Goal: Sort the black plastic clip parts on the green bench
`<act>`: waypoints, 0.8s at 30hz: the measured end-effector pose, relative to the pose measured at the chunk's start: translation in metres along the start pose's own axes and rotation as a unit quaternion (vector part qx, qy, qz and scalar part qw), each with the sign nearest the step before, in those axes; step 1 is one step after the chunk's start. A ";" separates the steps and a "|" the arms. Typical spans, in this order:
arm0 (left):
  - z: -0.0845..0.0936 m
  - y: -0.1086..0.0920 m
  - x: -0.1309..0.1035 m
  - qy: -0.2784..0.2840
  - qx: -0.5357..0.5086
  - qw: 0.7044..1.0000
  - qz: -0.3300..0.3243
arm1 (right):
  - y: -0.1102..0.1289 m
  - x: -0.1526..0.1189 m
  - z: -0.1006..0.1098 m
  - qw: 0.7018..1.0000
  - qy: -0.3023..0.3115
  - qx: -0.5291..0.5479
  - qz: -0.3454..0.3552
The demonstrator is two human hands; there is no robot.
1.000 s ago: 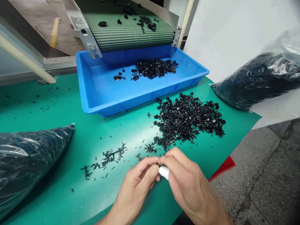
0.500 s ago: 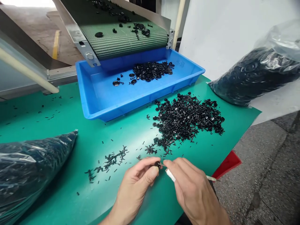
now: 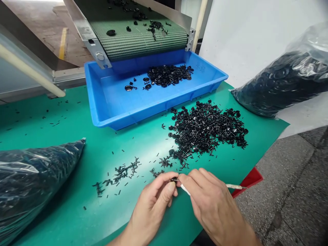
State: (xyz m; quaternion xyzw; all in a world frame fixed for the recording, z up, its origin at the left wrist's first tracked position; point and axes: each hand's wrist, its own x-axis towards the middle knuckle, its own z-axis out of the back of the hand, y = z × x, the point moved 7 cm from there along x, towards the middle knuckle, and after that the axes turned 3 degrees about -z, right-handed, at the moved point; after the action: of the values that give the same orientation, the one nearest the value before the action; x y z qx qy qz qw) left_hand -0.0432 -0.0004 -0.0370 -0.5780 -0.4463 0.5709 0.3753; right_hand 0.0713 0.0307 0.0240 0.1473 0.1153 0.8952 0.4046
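Between the thumb and fingers of my left hand (image 3: 156,200) is a small black plastic part (image 3: 174,179), mostly covered by the fingertips. My right hand (image 3: 210,196) is closed around a slim knife (image 3: 234,186) with a white wrapping; its light rear end sticks out behind the hand. The thin metal tip meets the black part. Just beyond both hands lies a large pile of small black plastic parts (image 3: 207,130). To the left are loose black cross-shaped scraps (image 3: 124,173) and short cut-off bits.
A blue tray (image 3: 156,114) holding black parts stands under the end of a green conveyor belt (image 3: 143,42). Filled plastic bags lie at left (image 3: 33,184) and right (image 3: 284,78). Beside the table edge is a red container (image 3: 249,182).
The camera view has shifted slightly. My right hand has turned a little, showing more of the knife's rear end, and its fingers are closer to the part in my left hand.
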 end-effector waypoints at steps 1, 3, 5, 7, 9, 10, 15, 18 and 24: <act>0.001 0.000 0.000 -0.008 0.003 1.000 -0.002 | 0.001 -0.001 0.000 1.000 -0.014 -0.004 -0.002; 0.003 0.000 0.001 -0.021 0.005 1.000 -0.006 | 0.003 -0.002 -0.001 0.999 -0.041 -0.012 -0.010; 0.005 0.002 0.001 -0.031 0.007 0.999 -0.010 | 0.006 -0.004 -0.001 0.998 -0.063 -0.017 -0.023; 0.006 0.003 0.001 -0.033 0.008 0.999 -0.014 | 0.008 -0.006 -0.001 0.996 -0.078 -0.016 -0.033; 0.007 0.004 0.001 -0.025 0.008 0.999 -0.021 | 0.008 -0.006 0.001 0.996 -0.083 -0.006 -0.038; 0.006 0.003 0.001 -0.019 0.009 0.999 -0.026 | 0.006 -0.006 0.001 0.996 -0.076 0.005 -0.041; 0.004 -0.002 0.004 0.003 0.024 0.999 -0.039 | -0.013 -0.002 -0.011 0.981 0.085 0.150 -0.091; 0.002 -0.002 0.004 0.004 0.033 0.999 -0.025 | -0.026 0.001 -0.015 0.967 0.117 0.190 -0.127; 0.007 0.004 -0.002 -0.061 -0.038 0.997 0.024 | -0.047 0.011 -0.009 0.978 0.016 0.126 -0.163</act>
State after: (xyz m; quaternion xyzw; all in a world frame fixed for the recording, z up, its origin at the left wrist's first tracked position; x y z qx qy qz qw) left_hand -0.0500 -0.0041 -0.0409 -0.5666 -0.4753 0.5965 0.3117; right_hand 0.0935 0.0689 0.0024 0.1619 0.2556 0.7978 0.5216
